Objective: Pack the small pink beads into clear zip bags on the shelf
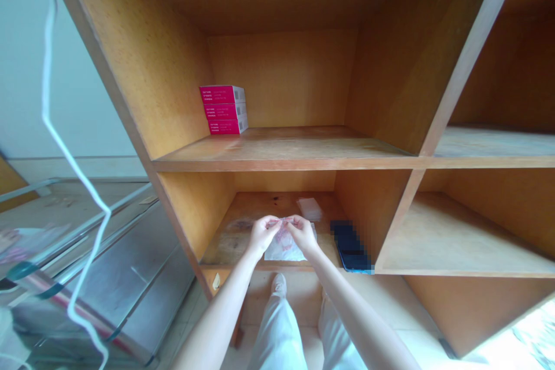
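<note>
Both hands meet low in the middle of the head view, over the lower shelf. Between their fingertips is the red-lined top edge of a small clear zip-lock bag (284,252). My left hand (261,236) pinches that edge on the left, with thumb and fingers together. A short way to the right, my right hand (303,235) pinches the same edge. The bag's lower part spreads toward the shelf's front edge, and reddish marks or contents show through it; which of these I cannot tell. Behind my right hand, a pale, flat translucent piece (310,208) lies on the shelf.
A dark phone-like slab (350,245), partly pixelated, lies at the lower shelf's right front. Three pink boxes (224,111) are stacked on the upper shelf (299,147). Left of the cabinet stand a metal-framed unit (125,277) and a hanging white cable (69,156).
</note>
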Tool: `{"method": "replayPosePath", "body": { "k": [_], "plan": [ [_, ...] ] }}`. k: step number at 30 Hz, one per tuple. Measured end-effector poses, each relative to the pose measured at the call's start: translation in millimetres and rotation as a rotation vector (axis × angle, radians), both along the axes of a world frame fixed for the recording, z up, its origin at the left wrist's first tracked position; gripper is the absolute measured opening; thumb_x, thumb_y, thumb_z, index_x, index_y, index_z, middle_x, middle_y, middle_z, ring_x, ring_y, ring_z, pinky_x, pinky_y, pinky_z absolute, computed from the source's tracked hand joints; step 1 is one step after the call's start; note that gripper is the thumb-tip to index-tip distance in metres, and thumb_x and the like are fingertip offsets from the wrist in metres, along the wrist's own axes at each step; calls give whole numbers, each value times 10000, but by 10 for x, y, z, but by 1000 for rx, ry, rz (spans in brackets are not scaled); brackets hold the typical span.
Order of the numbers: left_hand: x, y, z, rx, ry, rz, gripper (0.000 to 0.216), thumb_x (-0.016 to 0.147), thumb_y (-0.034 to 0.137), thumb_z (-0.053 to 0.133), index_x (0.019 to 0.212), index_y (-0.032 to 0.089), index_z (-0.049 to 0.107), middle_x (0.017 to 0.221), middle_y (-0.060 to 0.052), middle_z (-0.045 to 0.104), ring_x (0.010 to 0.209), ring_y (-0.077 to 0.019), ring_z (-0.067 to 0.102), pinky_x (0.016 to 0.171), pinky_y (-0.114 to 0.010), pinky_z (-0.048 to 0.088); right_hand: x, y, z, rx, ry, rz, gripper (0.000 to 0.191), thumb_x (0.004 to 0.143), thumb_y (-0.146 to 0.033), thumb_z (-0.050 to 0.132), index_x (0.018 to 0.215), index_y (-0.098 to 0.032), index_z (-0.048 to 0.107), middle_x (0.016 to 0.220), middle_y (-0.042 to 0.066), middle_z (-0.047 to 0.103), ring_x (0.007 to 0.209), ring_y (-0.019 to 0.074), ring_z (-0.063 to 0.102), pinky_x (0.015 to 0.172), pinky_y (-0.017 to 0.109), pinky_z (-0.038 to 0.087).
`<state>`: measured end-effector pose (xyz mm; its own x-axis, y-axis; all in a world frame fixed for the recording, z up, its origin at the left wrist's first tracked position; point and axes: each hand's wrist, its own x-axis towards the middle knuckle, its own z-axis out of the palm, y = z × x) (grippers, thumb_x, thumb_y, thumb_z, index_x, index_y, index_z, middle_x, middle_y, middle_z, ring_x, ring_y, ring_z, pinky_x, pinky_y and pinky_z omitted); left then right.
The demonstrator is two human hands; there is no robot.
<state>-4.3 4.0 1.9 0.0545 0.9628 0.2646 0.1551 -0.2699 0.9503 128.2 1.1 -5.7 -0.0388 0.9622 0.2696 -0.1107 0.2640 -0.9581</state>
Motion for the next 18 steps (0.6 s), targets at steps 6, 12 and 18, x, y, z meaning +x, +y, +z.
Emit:
{"method": "replayPosePath", "body": {
  "k": [6, 12, 18],
  "plan": [
    [-7, 22, -49, 40, 40, 16, 240, 687, 350, 608, 782, 132, 635, 788, -87, 675, 734, -183, 615, 677, -285, 467, -23, 20, -31, 5, -71, -40, 154, 682, -299, 506, 705, -160, 568, 614, 14, 604, 522, 135, 544, 488, 237, 430],
    [-119, 26, 4, -41, 42, -45, 250, 652, 360, 638, 714, 120, 668, 722, -83, 688, 660, -174, 611, 629, -273, 457, 81, -6, 27, 50, -159, 48, 173, 686, -313, 544, 646, -151, 589, 583, 16, 596, 517, 125, 527, 493, 225, 406],
    [-255, 9, 86, -119, 124, -110, 240, 618, 358, 671, 711, 138, 698, 743, -73, 705, 656, -177, 617, 627, -263, 450, 266, -29, 193, 17, -301, 211, 297, 692, -385, 577, 600, -114, 657, 508, 20, 591, 456, 100, 477, 460, 209, 355]
  ]
}}
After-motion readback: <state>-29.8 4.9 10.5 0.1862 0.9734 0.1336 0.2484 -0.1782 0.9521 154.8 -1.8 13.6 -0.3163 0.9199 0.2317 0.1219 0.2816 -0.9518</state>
